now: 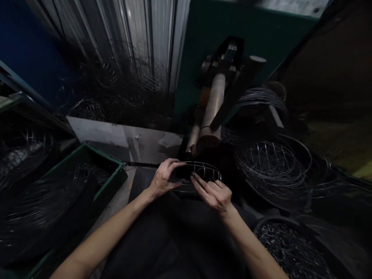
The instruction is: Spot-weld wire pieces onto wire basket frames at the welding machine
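Note:
A round wire rack (209,166) with a thin metal rim and inner wires is held between my hands, above my dark lap. My left hand (166,176) grips the rack's left edge, thumb below and fingers on top. On the near right side, my right hand (213,192) has its fingers bent and pressed at the inner wires; whether a small piece is pinched there I cannot make out. Just beyond the rack, the cylindrical metal arms (213,104) of a green machine (261,35) point toward me.
At right, a pile of round wire racks (270,162) lies near a coil of wire (261,95). A tub of small metal pieces (290,248) stands below. To the left are a green crate (113,161) and bent wire parts (49,205). A pale panel (124,137) fronts tangled wire.

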{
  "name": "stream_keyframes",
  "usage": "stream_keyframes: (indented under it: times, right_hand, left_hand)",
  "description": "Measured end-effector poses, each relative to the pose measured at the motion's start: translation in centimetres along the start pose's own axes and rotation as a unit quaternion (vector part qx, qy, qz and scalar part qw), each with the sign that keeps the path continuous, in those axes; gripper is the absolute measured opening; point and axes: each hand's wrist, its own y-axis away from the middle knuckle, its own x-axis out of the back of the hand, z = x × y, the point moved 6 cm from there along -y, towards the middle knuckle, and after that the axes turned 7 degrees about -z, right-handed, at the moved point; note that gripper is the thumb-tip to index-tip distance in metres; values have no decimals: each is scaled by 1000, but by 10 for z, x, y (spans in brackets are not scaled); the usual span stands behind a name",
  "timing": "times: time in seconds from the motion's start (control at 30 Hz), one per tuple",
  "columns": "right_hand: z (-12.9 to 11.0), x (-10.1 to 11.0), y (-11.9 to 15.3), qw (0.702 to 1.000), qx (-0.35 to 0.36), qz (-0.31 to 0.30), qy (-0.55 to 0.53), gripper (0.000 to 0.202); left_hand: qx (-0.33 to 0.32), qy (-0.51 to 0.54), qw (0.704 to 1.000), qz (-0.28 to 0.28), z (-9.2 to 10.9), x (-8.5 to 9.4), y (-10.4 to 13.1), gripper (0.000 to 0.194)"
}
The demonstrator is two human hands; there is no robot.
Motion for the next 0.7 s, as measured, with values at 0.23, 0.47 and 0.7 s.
stream_keyframes:
  times: [0.23, 0.47, 0.7]
  right_hand:
    - [5, 2, 0, 1000, 12, 14, 17, 30]
    - [10, 3, 0, 1000, 2, 12, 10, 38]
    - [8, 4, -2, 1000, -22, 11, 0, 46]
  left_hand:
    - [-21, -20, 1000, -4, 0, -3, -5, 59]
    - [-43, -19, 999, 8, 3, -1, -9, 57]
    - [-52, -38, 998, 13, 7, 2, -11, 55]
